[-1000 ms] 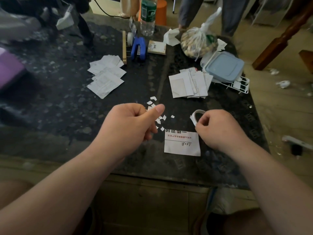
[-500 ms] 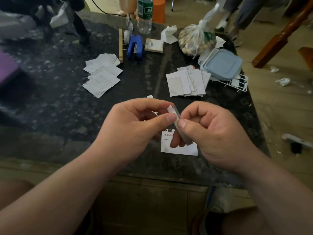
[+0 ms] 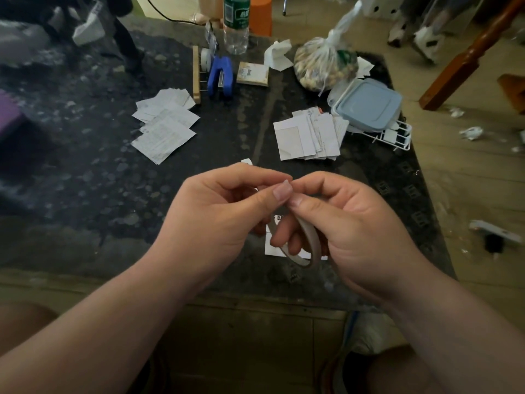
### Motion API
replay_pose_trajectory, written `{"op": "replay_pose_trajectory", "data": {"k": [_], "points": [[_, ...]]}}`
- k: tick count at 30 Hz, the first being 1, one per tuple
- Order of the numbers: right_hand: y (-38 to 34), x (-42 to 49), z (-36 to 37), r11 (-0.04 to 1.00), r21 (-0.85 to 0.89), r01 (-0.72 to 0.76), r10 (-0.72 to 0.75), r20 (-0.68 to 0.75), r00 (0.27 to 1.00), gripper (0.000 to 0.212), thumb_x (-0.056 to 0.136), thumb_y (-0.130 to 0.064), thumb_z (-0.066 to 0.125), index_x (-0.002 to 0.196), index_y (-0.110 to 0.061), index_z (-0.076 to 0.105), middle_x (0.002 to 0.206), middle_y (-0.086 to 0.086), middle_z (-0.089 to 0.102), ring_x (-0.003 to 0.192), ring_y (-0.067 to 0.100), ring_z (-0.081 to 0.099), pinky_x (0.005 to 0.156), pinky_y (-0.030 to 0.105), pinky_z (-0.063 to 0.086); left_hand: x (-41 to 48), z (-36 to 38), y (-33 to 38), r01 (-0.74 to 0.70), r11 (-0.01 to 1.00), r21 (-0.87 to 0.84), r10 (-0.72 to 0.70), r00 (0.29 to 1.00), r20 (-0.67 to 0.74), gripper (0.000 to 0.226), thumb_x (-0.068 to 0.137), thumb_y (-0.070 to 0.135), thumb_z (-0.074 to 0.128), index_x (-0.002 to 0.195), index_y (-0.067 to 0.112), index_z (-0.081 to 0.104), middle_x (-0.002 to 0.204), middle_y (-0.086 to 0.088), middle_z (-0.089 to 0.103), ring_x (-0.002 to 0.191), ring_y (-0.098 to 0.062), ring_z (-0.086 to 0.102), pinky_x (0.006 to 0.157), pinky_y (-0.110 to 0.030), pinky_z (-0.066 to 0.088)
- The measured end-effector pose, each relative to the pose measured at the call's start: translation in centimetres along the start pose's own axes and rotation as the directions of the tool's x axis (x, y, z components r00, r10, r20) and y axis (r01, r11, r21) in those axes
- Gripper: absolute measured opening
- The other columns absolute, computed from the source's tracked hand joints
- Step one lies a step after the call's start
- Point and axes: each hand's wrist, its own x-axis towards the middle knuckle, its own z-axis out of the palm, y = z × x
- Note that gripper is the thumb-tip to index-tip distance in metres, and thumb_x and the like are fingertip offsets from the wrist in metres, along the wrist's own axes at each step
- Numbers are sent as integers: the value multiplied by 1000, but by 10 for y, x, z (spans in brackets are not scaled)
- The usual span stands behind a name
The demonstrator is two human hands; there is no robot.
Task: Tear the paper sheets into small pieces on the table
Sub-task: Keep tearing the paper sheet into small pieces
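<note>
Above table (image 3: 85, 172): left hand (image 3: 216, 220), right hand (image 3: 349, 231) both pinching paper strip (image 3: 308, 237).

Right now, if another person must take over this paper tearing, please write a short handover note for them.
Left hand and right hand: both pinch the top end of a narrow curled white paper strip, above the dark table.
Below the hands: a partly hidden printed white sheet.
Done: at least one small torn piece lies beyond the hands.
Left: the strip, that sheet, the left stack of printed sheets, the right stack.
</note>
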Motion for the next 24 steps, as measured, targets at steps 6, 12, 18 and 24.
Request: {"op": "replay_pose_trajectory", "data": {"k": [6, 12, 18, 24], "points": [[-1, 2, 5, 993, 121, 15, -13, -12, 1000, 31, 87, -25, 59, 101, 1, 67, 69, 15, 71, 57, 17, 63, 55, 23, 53, -2, 3, -1, 33, 995, -91, -33, 999, 2, 19, 83, 20, 75, 100, 13, 81, 70, -8, 72, 62, -19, 67, 65, -34, 53], [2, 1, 13, 981, 191, 19, -11, -42, 999, 27, 88, -25, 60, 94, 1, 66, 67, 13, 69, 56, 16, 62, 55, 23, 52, -2, 8, 2, 17, 985, -173, -15, 1000, 9, 12, 84, 18, 72, 89, 11, 81, 62, -19, 60, 50, -24, 57, 56, -36, 52], [6, 1, 20, 995, -30, 92, -94, -114, 989, 18, 97, -18, 61, 89, -3, 67, 67, 8, 73, 58, 13, 68, 56, 23, 53, -1, 13, 1, 69, 992, -104, -84, 986, -144, 10, 84, 18, 75, 76, 13, 78, 56, -3, 59, 49, -17, 53, 50, -33, 48], [15, 18, 25, 823, -514, 243, -419, -259, 870, 20, 97, -19, 66, 79, -10, 68, 65, 2, 70, 59, 18, 70, 52, 39, 57, 13, 30, 4, 158, 963, -217, -219, 931, -293, 12, 90, 8, 72, 80, 3, 76, 75, -14, 74, 63, -19, 70, 55, -26, 56]]}}
